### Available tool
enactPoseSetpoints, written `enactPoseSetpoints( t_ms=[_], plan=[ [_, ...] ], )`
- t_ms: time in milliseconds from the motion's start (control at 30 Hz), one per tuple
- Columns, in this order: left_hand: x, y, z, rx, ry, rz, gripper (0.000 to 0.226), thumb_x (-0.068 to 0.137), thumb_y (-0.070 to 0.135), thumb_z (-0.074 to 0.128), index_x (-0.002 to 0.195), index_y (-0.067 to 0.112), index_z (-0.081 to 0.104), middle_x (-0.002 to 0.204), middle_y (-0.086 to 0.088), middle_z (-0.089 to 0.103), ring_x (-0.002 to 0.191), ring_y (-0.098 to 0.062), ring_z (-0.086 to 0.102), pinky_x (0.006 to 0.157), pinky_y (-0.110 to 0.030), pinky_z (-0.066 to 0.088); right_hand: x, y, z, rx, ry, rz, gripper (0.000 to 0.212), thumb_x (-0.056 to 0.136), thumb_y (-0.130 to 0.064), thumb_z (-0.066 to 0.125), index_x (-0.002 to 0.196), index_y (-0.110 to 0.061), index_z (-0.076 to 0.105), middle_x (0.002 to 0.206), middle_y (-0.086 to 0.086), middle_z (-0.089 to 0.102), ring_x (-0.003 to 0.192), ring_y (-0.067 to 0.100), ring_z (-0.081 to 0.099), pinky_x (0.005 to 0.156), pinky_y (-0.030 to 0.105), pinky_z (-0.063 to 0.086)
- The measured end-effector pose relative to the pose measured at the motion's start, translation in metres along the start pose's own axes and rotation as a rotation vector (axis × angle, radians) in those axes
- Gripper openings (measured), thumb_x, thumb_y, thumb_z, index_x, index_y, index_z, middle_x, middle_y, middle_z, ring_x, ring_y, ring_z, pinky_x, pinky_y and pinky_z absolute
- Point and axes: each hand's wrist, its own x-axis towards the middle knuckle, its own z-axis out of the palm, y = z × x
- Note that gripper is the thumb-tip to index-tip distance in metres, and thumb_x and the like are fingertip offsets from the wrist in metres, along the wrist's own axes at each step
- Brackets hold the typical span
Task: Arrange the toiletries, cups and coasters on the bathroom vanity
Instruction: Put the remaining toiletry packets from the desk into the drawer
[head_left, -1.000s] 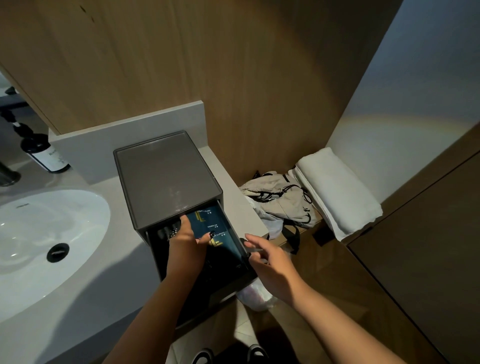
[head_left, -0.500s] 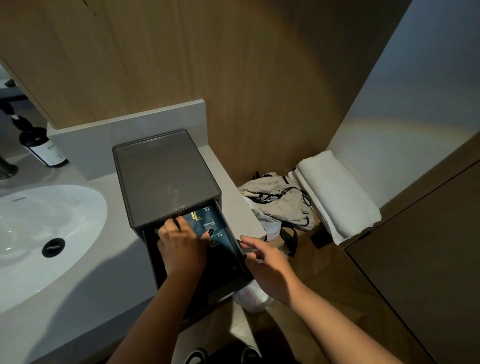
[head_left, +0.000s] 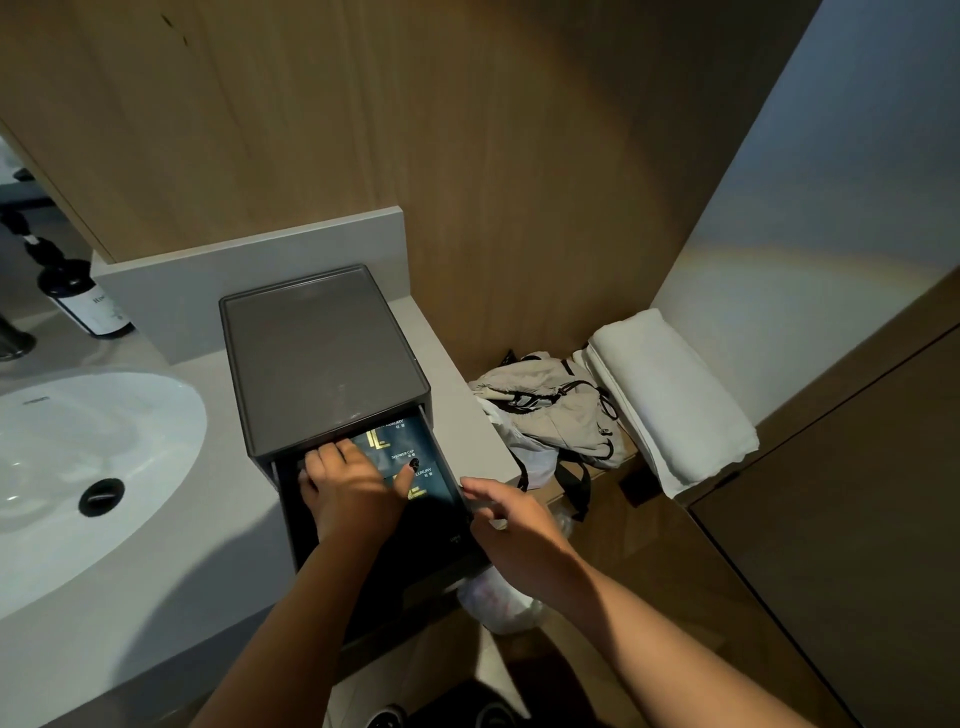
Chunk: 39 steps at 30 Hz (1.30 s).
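Deeper into the drawer (head_left: 374, 519) now, my left hand (head_left: 348, 488) presses flat on toiletry packets (head_left: 410, 457); right hand (head_left: 514, 525) open, steadying the drawer's side; arranging barely begun.

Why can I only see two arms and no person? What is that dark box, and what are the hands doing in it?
The camera sits on the person's head and looks down, so you see only their own arms, as if through their eyes. The dark box is a small drawer unit that stands on the grey bathroom counter, beside the white sink. Its drawer is pulled out. The left hand reaches inside and rests on blue toiletry packets; one reads "shower cap". The right hand touches the drawer's right edge with relaxed fingers. At the far left a dark bottle stands behind the sink. Lower down on the right lie a beige bag and a folded white towel.
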Motion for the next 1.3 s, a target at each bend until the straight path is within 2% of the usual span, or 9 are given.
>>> enactPoseSetpoints(
  t_ms=[100,167,233,300,433,500,767,933,1300],
  plan=[
    [-0.001,-0.004,0.003,-0.026,-0.028,0.026,0.091,0.074,0.060,0.063,0.117,-0.019,0.052,0.107,-0.036,0.055,0.104,-0.048,0.050,0.091,-0.054,0.042,-0.001,-0.003,-0.001,-0.077,-0.023,-0.038,0.042,0.092,-0.007,0.043,0.124,-0.031,0.058,0.105,-0.019,0.058,0.092,-0.002,0.057,0.079,0.012,0.049],
    [-0.005,-0.002,-0.001,-0.073,-0.047,0.003,0.098,0.074,0.064,0.048,0.123,-0.020,0.047,0.119,-0.039,0.051,0.114,-0.050,0.047,0.099,-0.055,0.039,-0.001,-0.004,-0.002,-0.142,-0.045,-0.074,0.045,0.089,-0.012,0.040,0.125,-0.035,0.055,0.121,-0.010,0.061,0.109,0.005,0.055,0.094,0.027,0.048],
    [-0.015,0.000,-0.013,-0.129,-0.083,-0.064,0.096,0.081,0.062,0.045,0.140,-0.013,0.032,0.145,-0.034,0.033,0.137,-0.044,0.028,0.114,-0.049,0.023,0.000,-0.005,-0.005,-0.168,-0.075,-0.100,0.047,0.089,-0.014,0.042,0.131,-0.033,0.051,0.130,-0.007,0.057,0.117,0.008,0.053,0.101,0.035,0.046],
    [-0.026,0.001,-0.022,-0.245,-0.098,-0.084,0.087,0.090,0.052,0.052,0.146,-0.007,0.024,0.154,-0.026,0.022,0.145,-0.035,0.017,0.118,-0.039,0.013,0.000,-0.009,-0.010,-0.190,-0.086,-0.137,0.048,0.089,-0.011,0.048,0.135,-0.028,0.049,0.129,-0.007,0.056,0.114,0.007,0.054,0.103,0.033,0.045],
    [-0.052,-0.004,-0.045,-0.394,-0.015,-0.096,0.072,0.091,0.041,0.057,0.144,-0.001,0.034,0.150,-0.018,0.037,0.140,-0.030,0.033,0.116,-0.037,0.025,0.003,-0.017,-0.016,-0.379,-0.107,-0.280,0.052,0.093,-0.015,0.052,0.143,-0.017,0.039,0.141,0.000,0.046,0.128,0.014,0.045,0.110,0.024,0.031],
    [-0.066,-0.008,-0.059,-0.419,0.029,-0.100,0.068,0.090,0.042,0.058,0.144,0.005,0.037,0.149,-0.013,0.041,0.136,-0.029,0.039,0.113,-0.039,0.032,0.005,-0.023,-0.017,-0.448,-0.125,-0.364,0.052,0.094,-0.016,0.051,0.144,-0.014,0.037,0.145,0.003,0.042,0.133,0.016,0.040,0.112,0.023,0.027],
    [-0.122,-0.049,-0.115,-0.369,0.062,-0.069,0.075,0.093,0.044,0.052,0.153,0.015,0.018,0.159,-0.001,0.021,0.145,-0.016,0.020,0.115,-0.028,0.017,0.010,-0.064,0.002,-0.624,-0.263,-0.632,0.058,0.096,-0.027,0.047,0.149,-0.021,0.026,0.153,-0.001,0.029,0.141,0.017,0.026,0.114,0.031,0.028],
    [-0.154,-0.097,-0.142,-0.310,0.089,-0.128,0.075,0.092,0.051,0.049,0.153,0.021,0.017,0.159,0.002,0.021,0.145,-0.015,0.022,0.115,-0.030,0.020,-0.003,-0.092,0.032,-0.662,-0.326,-0.731,0.059,0.097,-0.031,0.046,0.150,-0.024,0.022,0.154,-0.002,0.026,0.141,0.016,0.026,0.114,0.033,0.028],
    [-0.210,-0.225,-0.166,-0.340,0.089,-0.259,0.065,0.095,0.046,0.047,0.151,0.020,0.025,0.157,0.001,0.026,0.145,-0.014,0.023,0.116,-0.027,0.017,-0.050,-0.123,0.150,-0.652,-0.438,-0.780,0.060,0.097,-0.032,0.045,0.151,-0.021,0.020,0.155,-0.002,0.025,0.141,0.014,0.025,0.114,0.024,0.018]
  ],
)
